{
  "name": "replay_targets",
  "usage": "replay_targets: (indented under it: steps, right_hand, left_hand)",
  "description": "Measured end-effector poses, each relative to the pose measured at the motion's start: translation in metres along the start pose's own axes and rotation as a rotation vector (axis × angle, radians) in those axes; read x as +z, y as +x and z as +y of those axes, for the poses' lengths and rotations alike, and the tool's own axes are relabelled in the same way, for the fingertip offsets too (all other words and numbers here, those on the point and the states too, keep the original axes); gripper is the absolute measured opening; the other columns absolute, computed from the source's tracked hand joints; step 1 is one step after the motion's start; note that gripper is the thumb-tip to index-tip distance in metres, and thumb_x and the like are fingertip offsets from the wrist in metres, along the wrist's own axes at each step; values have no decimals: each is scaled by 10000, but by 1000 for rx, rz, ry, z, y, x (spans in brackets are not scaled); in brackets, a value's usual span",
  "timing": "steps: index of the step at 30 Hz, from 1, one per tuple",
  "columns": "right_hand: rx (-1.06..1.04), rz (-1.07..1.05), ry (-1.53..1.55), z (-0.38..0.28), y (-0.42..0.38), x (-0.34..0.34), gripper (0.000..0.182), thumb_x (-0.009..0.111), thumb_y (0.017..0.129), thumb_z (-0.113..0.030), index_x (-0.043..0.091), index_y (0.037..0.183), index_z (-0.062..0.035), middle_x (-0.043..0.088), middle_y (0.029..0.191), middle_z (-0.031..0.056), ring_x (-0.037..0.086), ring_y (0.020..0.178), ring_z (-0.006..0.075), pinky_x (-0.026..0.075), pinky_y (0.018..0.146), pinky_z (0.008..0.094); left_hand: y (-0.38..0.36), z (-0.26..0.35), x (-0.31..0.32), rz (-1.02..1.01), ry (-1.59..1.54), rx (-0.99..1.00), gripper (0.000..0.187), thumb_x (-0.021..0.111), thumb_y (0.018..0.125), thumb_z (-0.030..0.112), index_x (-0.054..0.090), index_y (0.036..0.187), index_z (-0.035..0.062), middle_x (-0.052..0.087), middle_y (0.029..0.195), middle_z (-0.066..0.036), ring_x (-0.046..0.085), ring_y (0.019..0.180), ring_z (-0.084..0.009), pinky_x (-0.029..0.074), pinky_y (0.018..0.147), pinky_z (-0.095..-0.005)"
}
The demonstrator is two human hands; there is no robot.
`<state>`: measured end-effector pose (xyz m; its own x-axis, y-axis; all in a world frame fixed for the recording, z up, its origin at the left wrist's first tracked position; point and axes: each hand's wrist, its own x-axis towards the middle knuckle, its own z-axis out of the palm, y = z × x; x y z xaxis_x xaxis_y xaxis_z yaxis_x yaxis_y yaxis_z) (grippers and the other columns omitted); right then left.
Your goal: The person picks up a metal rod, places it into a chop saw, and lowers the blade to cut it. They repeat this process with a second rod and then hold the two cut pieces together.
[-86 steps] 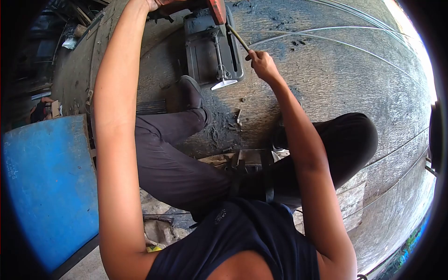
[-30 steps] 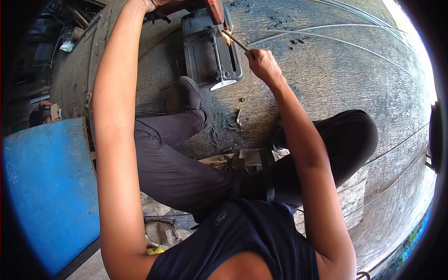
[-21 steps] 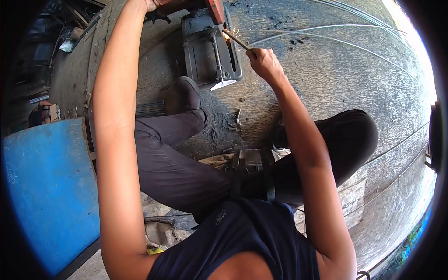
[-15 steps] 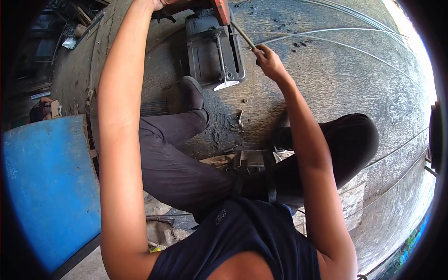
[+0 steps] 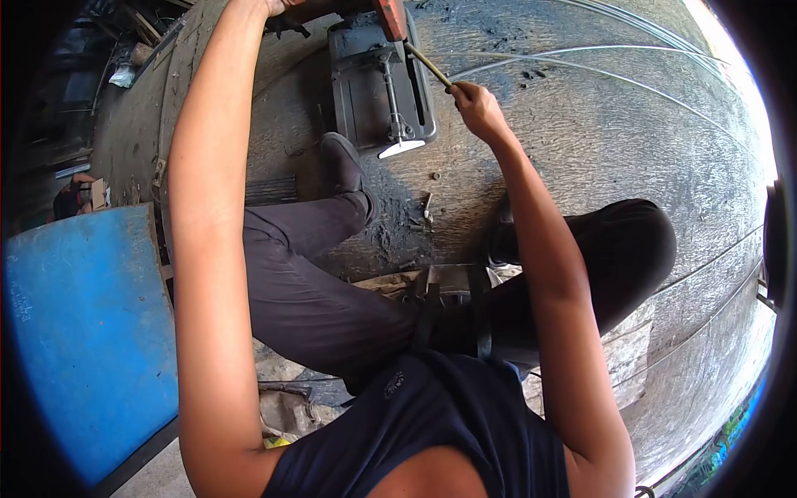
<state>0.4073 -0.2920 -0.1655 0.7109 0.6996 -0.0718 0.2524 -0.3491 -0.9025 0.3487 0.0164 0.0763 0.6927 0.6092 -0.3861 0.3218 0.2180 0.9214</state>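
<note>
A cut-off saw [image 5: 359,108] stands on the floor at the top centre, with a dark base, a clamp screw [image 5: 390,95] and a red guard [image 5: 390,18] above. My left hand [image 5: 281,5] is at the top edge beside the saw's upper part; most of its fingers are out of frame, so its grip cannot be made out. My right hand [image 5: 479,109] is closed around the near end of a thin metal rod [image 5: 427,64]. From there the rod slants up and left to the red guard, where its far end is hidden.
Long thin rods [image 5: 614,51] lie across the textured floor at the upper right. A blue panel [image 5: 91,324] is at left; behind it another person [image 5: 73,197] is partly visible. My shoe [image 5: 342,162] is near the saw base. Small metal bits [image 5: 427,207] lie on the floor.
My left forearm has shifted slightly left. The rod and the red guard appear slightly farther left in view; my right hand keeps its hold on the rod.
</note>
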Motion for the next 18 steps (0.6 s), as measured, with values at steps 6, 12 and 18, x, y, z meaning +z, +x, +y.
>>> replay_targets:
  steps: [6,12,18]
  right_hand:
    - [-68,20,-15,3,0,9,289,572,943,-259,706,1042,-23,669,901,263,648,902,443,504,791,460]
    - [-30,64,-126,-4,-4,3,237,576,933,-254,717,989,-72,678,895,229,641,883,441,507,782,489]
    - [-215,157,-368,-17,-11,0,195,559,929,-223,709,997,-117,683,963,149,666,860,397,535,769,481]
  left_hand:
    - [-7,0,4,52,5,30,596,686,735,417,542,1160,24,561,841,-139,584,767,-277,509,906,-561]
    - [-9,-2,5,16,11,39,591,688,733,412,540,1157,27,564,870,-133,586,768,-277,524,881,-542]
    - [-8,0,7,76,19,20,601,692,722,420,540,1153,29,561,916,-137,582,803,-279,539,846,-527]
